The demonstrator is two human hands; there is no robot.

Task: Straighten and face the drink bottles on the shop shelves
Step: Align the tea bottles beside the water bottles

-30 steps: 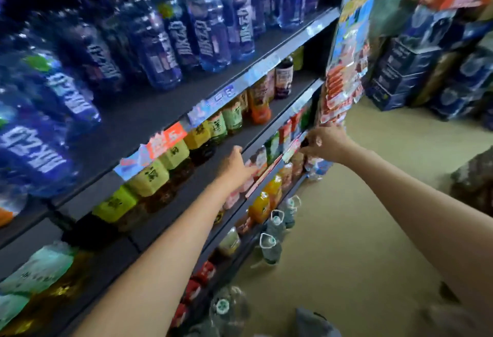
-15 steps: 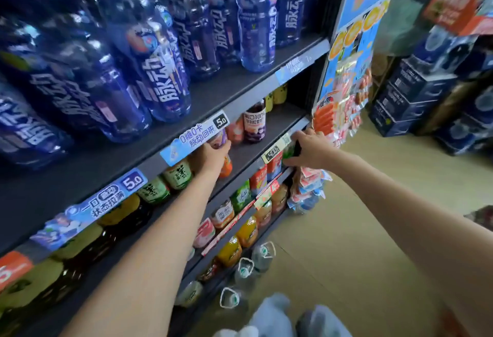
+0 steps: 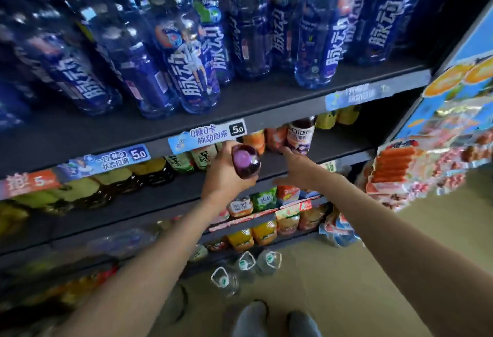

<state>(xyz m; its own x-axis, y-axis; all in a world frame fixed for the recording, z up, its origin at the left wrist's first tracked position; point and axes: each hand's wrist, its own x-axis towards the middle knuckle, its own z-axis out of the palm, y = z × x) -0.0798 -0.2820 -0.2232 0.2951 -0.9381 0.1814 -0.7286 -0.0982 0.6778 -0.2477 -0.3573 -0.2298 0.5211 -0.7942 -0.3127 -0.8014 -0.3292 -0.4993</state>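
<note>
— Where's the bottle?
— Small dark purple plastic bottle with pink cap [image 3: 245, 163], centre of frame, gripped in the left hand [image 3: 226, 174], cap toward the camera, in front of the grey metal second shelf [image 3: 344, 147].
— And the right hand [image 3: 296, 166]?
— Just right of centre, fingers straight, holding nothing, reaching toward a dark white-labelled juice bottle [image 3: 301, 135].

A dark grey metal shelving unit [image 3: 266, 104] fills the left and centre, its tiers edged with blue and orange paper price strips [image 3: 206, 135]. A bright blue printed end panel [image 3: 477, 40] closes its right side, hung with red and orange packets [image 3: 392, 166]. Below lies a plain tan floor [image 3: 346, 283]; the upper tiers sit in dim light
</note>
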